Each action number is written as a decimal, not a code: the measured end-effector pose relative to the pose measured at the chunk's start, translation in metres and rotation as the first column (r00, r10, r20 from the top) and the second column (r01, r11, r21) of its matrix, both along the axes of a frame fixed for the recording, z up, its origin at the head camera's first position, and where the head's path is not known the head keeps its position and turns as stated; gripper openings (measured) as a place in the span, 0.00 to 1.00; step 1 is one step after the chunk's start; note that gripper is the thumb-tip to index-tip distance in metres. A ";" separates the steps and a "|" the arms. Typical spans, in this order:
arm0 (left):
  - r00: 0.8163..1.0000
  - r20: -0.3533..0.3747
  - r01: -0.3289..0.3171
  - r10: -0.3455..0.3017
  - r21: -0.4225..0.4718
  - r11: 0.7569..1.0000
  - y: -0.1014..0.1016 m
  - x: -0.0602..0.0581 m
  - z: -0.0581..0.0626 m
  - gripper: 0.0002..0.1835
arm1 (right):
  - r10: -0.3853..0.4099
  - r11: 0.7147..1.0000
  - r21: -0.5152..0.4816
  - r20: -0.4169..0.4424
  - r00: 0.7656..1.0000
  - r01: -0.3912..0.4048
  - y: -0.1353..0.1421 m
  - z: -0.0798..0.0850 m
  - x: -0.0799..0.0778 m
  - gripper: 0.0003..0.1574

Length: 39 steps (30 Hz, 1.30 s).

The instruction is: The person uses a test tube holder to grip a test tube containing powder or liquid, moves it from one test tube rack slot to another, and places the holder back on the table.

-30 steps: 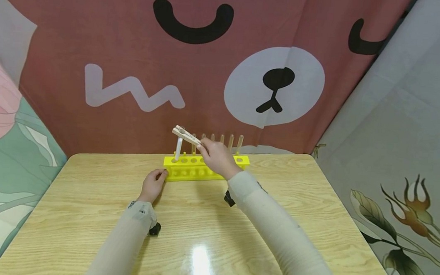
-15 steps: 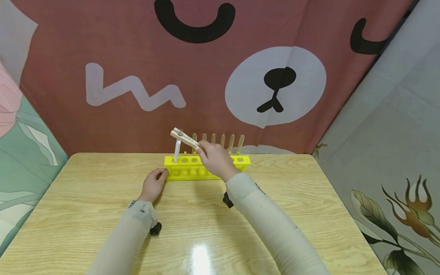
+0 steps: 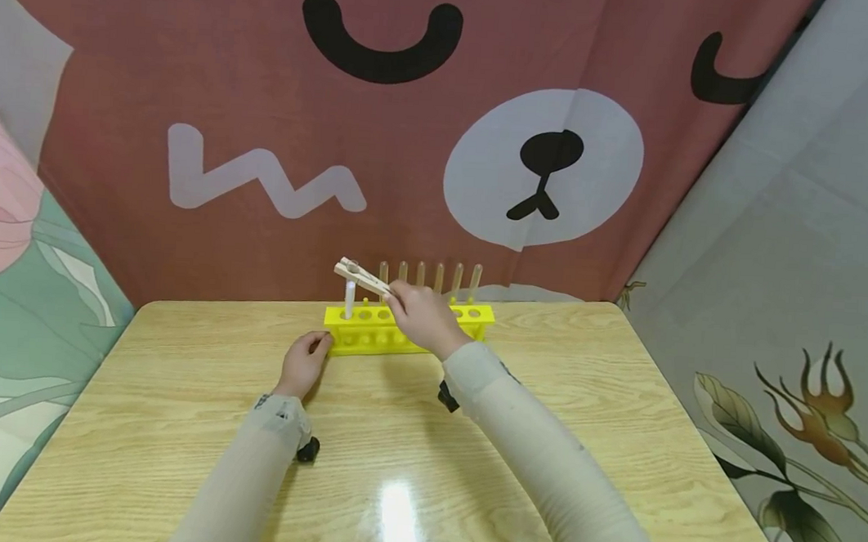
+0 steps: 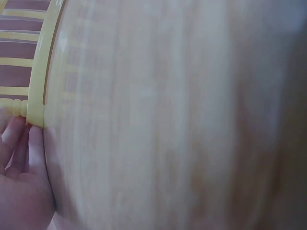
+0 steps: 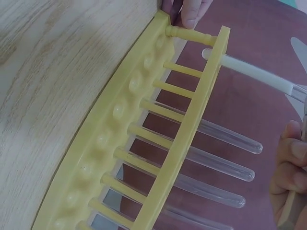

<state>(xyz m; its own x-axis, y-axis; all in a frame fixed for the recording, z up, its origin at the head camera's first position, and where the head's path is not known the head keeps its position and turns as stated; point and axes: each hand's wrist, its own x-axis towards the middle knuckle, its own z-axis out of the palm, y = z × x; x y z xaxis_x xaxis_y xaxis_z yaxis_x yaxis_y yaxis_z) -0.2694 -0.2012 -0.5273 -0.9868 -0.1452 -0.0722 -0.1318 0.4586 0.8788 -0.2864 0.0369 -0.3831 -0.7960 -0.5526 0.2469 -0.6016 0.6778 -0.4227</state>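
My right hand grips a wooden test tube holder, its jaws around the upper part of a test tube with white contents. The tube stands in the leftmost hole of a yellow test tube rack. In the right wrist view the rounded bottom of that test tube pokes just below the rack's upper plate, above the lower plate. My left hand holds the rack's left end; in the left wrist view the fingers meet at its base corner.
Several clear test tubes stand upside down along the rack's back side. The rack rests on a wooden table near its back edge. A printed curtain hangs right behind it. Black wrist devices sit under both sleeves.
My right hand has moved slightly left and down. The holder and test tube have come down with it, the tube sinking into the rack's hole. My left hand stays at the rack.
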 end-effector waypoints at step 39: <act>1.000 -0.007 -0.014 0.014 0.019 1.000 0.002 0.002 0.004 0.24 | -0.055 0.995 0.083 0.072 0.996 0.049 -0.011 -0.012 0.002 0.17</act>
